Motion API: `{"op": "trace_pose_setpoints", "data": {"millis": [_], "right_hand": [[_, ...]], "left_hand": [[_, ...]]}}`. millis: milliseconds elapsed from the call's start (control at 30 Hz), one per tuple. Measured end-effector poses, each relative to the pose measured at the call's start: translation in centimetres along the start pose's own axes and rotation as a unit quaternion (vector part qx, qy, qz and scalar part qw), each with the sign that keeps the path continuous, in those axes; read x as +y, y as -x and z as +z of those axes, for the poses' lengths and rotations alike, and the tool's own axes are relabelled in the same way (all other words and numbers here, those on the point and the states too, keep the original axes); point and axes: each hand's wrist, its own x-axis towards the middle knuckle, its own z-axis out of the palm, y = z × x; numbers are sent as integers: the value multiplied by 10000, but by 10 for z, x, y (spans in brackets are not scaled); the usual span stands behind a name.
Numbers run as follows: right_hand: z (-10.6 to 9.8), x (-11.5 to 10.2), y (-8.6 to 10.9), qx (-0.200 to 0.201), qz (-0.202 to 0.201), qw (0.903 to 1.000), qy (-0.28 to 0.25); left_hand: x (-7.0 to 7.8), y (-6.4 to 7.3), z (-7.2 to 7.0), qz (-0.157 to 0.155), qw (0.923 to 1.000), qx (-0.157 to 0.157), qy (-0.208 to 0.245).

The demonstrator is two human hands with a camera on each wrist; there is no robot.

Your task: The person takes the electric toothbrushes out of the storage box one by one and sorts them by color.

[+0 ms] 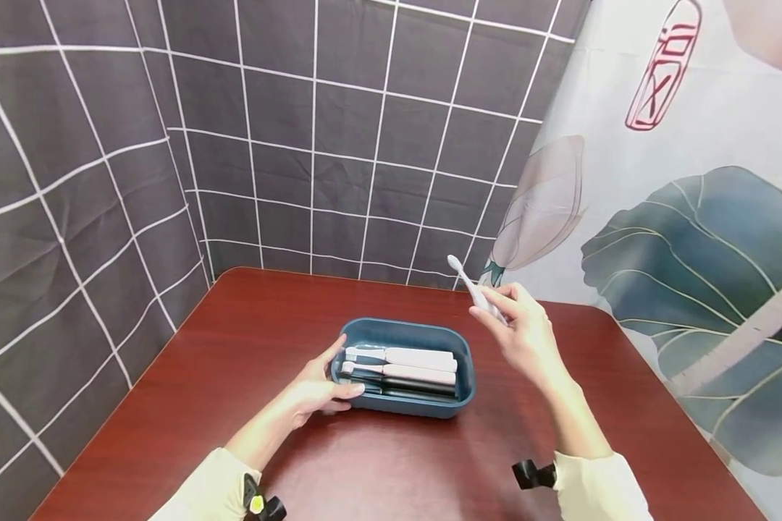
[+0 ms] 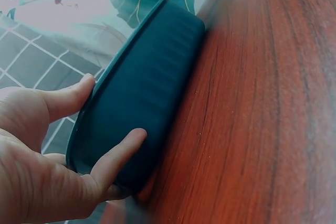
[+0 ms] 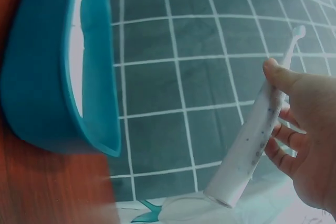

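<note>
A white electric toothbrush [image 1: 471, 288] is pinched between the thumb and fingers of my right hand [image 1: 528, 334], raised to the right of a blue plastic box [image 1: 412, 407]. Its brush head points up and away; dark specks mark the handle [image 3: 247, 140] in the right wrist view. My left hand [image 1: 316, 391] grips the box's left end, thumb at the rim and fingers against the outer wall. Inside the box lie several electric toothbrushes side by side: a white one [image 1: 420, 357], a pale pinkish one [image 1: 420, 375] and dark ones nearer me, partly hidden by the front wall.
The box stands on a reddish-brown wooden table [image 1: 234, 347]. Behind and to the left hangs a grey cloth [image 1: 274, 166] with white grid lines. A white curtain [image 1: 606, 79] with leaf and flower prints hangs along the right side.
</note>
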Motion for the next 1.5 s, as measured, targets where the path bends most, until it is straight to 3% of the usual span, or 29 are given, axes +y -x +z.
{"op": "trace_pose_setpoints", "data": {"millis": [433,833,1200,1367,1500], "right_hand": [[-15,21,8,790,-256,9957,-403],[-20,36,16,1110,108,9918,-631],[-34,14,27,1223,504,9881,-785],[-34,24,28,1315,687,9870,-620],[-30,45,30,1364,868,9848,-627]], "left_hand": [[-1,1,1,35,10000,37,19],[3,3,-1,-63,10000,72,26],[5,3,-1,-112,9999,61,20],[6,3,-2,-99,9999,93,34],[6,3,-2,-107,9998,134,54]]}}
